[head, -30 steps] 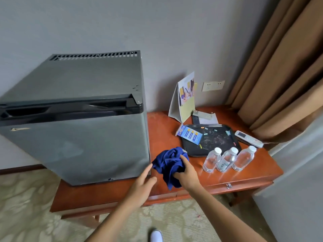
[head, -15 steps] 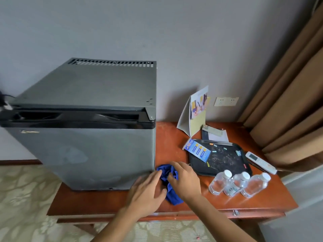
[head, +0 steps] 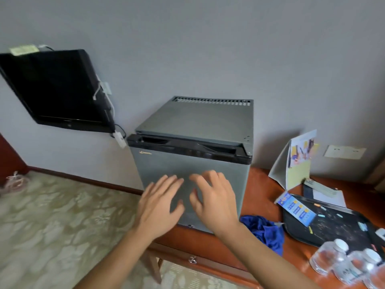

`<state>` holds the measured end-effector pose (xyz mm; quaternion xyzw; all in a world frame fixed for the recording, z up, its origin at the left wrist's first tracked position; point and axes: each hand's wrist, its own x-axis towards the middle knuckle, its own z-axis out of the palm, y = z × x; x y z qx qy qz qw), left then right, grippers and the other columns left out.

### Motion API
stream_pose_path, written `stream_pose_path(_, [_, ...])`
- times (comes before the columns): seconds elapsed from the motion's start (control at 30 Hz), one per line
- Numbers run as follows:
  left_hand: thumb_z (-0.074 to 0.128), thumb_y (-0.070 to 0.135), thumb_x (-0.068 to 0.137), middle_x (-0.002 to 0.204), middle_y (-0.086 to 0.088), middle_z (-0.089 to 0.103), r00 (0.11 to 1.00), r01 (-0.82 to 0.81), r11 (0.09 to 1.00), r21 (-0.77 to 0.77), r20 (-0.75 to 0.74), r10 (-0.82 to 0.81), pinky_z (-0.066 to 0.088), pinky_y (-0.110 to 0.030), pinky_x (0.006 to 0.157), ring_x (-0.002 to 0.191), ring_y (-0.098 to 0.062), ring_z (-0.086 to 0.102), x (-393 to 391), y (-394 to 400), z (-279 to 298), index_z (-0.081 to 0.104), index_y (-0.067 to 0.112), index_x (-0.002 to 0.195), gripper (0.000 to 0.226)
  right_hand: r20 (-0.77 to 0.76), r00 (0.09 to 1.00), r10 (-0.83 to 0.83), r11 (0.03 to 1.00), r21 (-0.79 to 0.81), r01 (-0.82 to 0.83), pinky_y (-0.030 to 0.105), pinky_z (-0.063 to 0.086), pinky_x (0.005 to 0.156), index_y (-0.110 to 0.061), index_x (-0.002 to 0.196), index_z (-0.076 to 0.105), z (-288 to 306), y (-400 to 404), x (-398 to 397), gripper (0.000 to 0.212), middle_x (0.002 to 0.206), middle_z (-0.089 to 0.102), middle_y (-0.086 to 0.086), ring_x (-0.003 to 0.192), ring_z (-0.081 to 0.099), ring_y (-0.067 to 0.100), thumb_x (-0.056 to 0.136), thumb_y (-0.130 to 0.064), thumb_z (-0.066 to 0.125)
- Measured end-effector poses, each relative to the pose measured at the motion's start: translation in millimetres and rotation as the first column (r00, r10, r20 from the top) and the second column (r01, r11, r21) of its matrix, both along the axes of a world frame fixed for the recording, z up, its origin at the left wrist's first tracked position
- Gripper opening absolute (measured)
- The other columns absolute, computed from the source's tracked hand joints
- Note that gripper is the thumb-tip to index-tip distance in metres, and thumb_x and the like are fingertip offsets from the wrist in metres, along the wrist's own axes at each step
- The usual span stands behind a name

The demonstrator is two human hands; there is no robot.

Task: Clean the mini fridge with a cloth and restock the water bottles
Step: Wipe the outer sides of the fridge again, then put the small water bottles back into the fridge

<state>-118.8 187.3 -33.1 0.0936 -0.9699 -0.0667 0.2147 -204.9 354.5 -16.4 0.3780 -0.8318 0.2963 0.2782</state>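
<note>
A grey mini fridge [head: 193,163] with a black top handle strip stands on a wooden table [head: 262,184], its door closed. Both my hands are raised in front of the door with fingers spread and nothing in them: my left hand [head: 159,203] on the left, my right hand [head: 212,201] beside it. A crumpled blue cloth [head: 266,230] lies on the table just right of the fridge, below my right wrist. Clear water bottles [head: 345,261] with white caps lie at the table's front right corner.
A black tray [head: 333,224] with a blue card and small bits sits right of the cloth. A folded paper stand [head: 295,161] is behind it by the wall. A black TV [head: 54,88] hangs on the wall at left. Patterned carpet covers the floor.
My right hand let go of the blue cloth, which now lies on the table. Both hands moved up in front of the fridge door. The view swung left.
</note>
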Motion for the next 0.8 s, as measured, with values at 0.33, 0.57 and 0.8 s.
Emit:
stream_pose_path(0.33, [0.06, 0.027, 0.083, 0.172, 0.005, -0.002, 0.99, -0.035, 0.998, -0.052, 0.137, 0.042, 0.004, -0.056, 0.126, 0.158, -0.017, -0.009, -26.4, -149.8, 78.6, 0.009, 0.032, 0.162, 0.095, -0.104, 0.986, -0.13, 0.942, 0.296, 0.156, 0.04, 0.044, 0.074, -0.023, 0.11, 0.071, 70.7, -162.2, -10.6, 0.033, 0.101, 0.063, 0.006, 0.093, 0.059, 0.036, 0.078, -0.027, 0.068])
stream_pose_path(0.57, [0.053, 0.007, 0.077, 0.17, 0.013, 0.003, 0.946, 0.186, 0.982, 0.019, 0.267, -0.184, 0.006, -0.059, 0.125, 0.157, -0.009, -0.002, -56.0, -202.4, 89.2, 0.01, 0.035, 0.161, 0.098, -0.034, 0.932, -0.361, 0.805, 0.493, 0.33, 0.046, 0.033, 0.092, -0.028, 0.134, 0.046, 66.1, -226.1, -20.6, 0.052, 0.127, 0.052, 0.002, 0.119, 0.046, 0.031, 0.088, -0.046, 0.061])
stream_pose_path(0.8, [0.05, 0.007, 0.083, 0.168, 0.016, 0.01, 0.917, 0.28, 0.958, 0.056, 0.279, -0.285, 0.021, -0.061, 0.121, 0.154, -0.014, 0.021, -59.3, -222.4, 102.0, 0.017, 0.04, 0.16, 0.09, -0.052, 0.904, -0.424, 0.772, 0.502, 0.391, 0.046, 0.031, 0.089, -0.037, 0.133, 0.046, 64.7, -233.9, -14.3, 0.049, 0.118, 0.052, 0.001, 0.113, 0.046, 0.03, 0.088, -0.053, 0.059])
